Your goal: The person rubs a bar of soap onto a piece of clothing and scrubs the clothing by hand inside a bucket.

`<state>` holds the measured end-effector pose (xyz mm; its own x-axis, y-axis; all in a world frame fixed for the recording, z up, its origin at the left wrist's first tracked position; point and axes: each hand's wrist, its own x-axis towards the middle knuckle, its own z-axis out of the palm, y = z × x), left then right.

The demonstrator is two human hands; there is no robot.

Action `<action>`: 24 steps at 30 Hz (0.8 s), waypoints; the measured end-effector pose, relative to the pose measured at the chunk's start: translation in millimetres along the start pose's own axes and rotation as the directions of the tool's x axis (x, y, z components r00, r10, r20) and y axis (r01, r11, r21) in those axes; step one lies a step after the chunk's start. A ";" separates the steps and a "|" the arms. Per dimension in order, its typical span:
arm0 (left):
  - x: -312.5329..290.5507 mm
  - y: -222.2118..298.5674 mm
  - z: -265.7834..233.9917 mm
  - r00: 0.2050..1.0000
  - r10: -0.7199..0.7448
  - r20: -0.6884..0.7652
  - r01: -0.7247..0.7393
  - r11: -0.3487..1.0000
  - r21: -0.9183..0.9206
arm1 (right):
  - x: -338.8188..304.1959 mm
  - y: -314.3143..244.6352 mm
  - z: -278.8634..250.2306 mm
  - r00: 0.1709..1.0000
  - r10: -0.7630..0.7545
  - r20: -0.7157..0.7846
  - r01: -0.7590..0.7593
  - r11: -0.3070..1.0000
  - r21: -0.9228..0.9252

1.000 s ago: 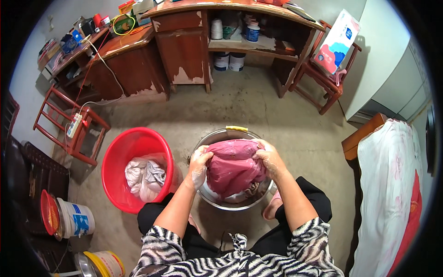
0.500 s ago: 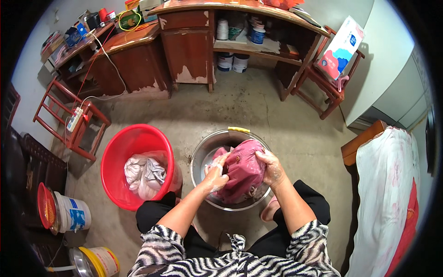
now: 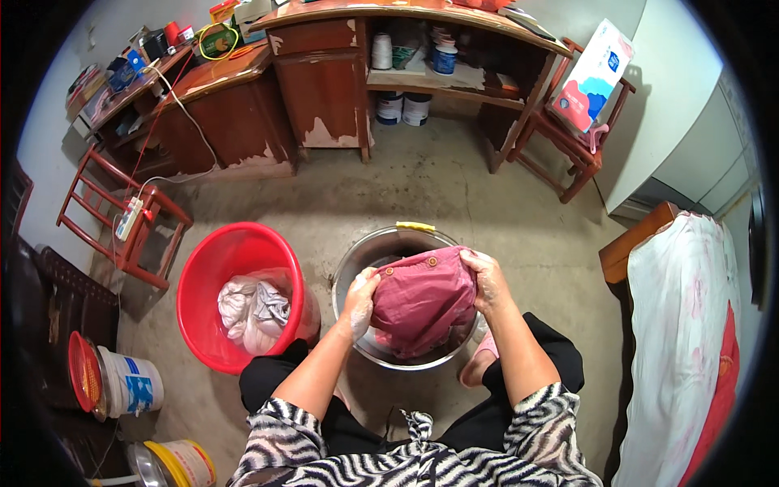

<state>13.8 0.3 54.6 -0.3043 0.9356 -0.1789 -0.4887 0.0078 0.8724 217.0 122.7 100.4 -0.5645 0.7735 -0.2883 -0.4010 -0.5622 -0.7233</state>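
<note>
A wet dusky-pink garment with buttons [image 3: 422,300] hangs stretched over a round metal basin [image 3: 349,268] on the floor between my feet. My left hand [image 3: 359,302] grips its left edge, fingers closed on the cloth, with suds on the wrist. At the upper right corner, my right hand [image 3: 487,280] pinches the fabric. Two round buttons show along the top edge between my hands. The garment's lower part sits down in the basin and covers most of what is inside.
Left of the basin stands a red tub [image 3: 188,300] with whitish wet clothes [image 3: 256,310]. White buckets [image 3: 134,381] are at the far left. A red chair [image 3: 150,235] holds a power strip. Wooden desks [image 3: 324,105] line the back; a cloth-covered piece [image 3: 677,325] is at right.
My left hand has come out from the bunched garment to its left edge. The cloth is now spread flatter between both hands, its buttoned edge pulled taut along the top.
</note>
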 end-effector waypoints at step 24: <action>7.1 -1.2 5.0 0.980 -0.112 -0.166 0.089 0.986 -0.143 | 3.8 48.2 20.2 0.974 -0.201 -0.102 0.182 0.969 -0.170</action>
<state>16.4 8.7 54.5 -0.3793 0.8571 -0.3485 -0.6252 0.0402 0.7794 181.0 92.6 77.2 -0.3959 0.8963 -0.1998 -0.3687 -0.3544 -0.8593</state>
